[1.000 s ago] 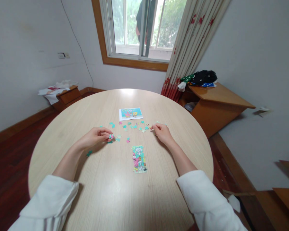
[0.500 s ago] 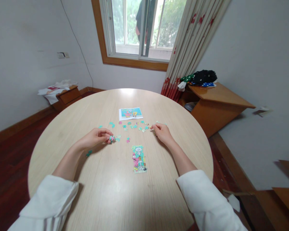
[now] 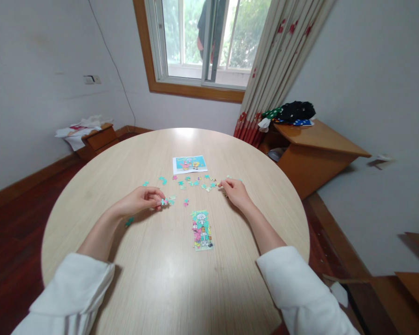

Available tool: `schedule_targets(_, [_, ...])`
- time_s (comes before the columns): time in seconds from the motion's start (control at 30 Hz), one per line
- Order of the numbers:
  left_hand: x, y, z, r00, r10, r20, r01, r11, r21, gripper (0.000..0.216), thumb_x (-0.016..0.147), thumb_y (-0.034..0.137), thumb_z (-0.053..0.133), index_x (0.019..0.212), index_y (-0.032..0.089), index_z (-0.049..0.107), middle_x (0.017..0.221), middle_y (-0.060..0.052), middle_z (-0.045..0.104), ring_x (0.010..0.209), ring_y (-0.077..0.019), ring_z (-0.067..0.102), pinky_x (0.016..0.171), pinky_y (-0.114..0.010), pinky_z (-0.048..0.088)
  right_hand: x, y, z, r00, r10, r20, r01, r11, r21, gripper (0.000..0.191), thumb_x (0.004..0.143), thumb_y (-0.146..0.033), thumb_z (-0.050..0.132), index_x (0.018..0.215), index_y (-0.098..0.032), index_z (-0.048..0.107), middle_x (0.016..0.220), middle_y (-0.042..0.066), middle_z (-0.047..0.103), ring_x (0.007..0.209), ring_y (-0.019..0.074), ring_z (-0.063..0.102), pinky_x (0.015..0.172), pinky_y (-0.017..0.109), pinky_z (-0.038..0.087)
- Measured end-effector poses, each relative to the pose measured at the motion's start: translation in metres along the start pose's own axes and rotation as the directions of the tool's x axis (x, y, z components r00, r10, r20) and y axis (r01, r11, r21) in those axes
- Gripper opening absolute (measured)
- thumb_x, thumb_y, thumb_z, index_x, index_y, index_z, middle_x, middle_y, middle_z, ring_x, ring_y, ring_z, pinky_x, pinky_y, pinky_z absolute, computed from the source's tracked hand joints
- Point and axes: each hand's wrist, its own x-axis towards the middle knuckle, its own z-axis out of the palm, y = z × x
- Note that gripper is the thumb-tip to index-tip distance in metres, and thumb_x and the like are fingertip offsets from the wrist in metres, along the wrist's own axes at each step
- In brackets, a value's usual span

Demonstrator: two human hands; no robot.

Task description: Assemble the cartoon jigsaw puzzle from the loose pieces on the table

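My left hand is closed in a pinch on a small teal and pink puzzle piece, just above the table. Pale green puzzle pieces lie by its fingertips. Over on the right, my right hand has thumb and forefinger pressed together on a small yellowish puzzle piece, partly covered by the fingers. Between and nearer to me lies a joined puzzle section with a cartoon figure flanked by pink and yellow ones. A pink and teal piece rests above it.
The round wooden table carries a picture card at its far side. Several loose pieces spread in front of the card. One teal piece lies beside my left forearm. A wooden cabinet with cloths stands at right.
The piece in my left hand has turned, from its face toward me to a flatter, more edge-on tilt. My right hand stays in place.
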Motion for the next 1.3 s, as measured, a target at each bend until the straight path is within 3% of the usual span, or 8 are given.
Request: schedule_targets(1.3, [0.0012, 0.0000, 0.0000, 0.999, -0.015, 0.050, 0.014, 1.000, 0.016, 0.017, 0.064, 0.024, 0.072, 0.078, 0.016, 0.065, 0.074, -0.005, 0.071, 0.065, -0.0136, 0.062, 0.061, -0.026, 0.045, 0.0009, 0.0024, 0.0006, 1.000, -0.021, -0.003, 0.021, 1.000, -0.004, 0.032, 0.074, -0.035, 0.043, 0.067, -0.014, 0.066, 0.049, -0.002, 0.047, 0.055, 0.0136, 0.048, 0.056, 0.025, 0.036])
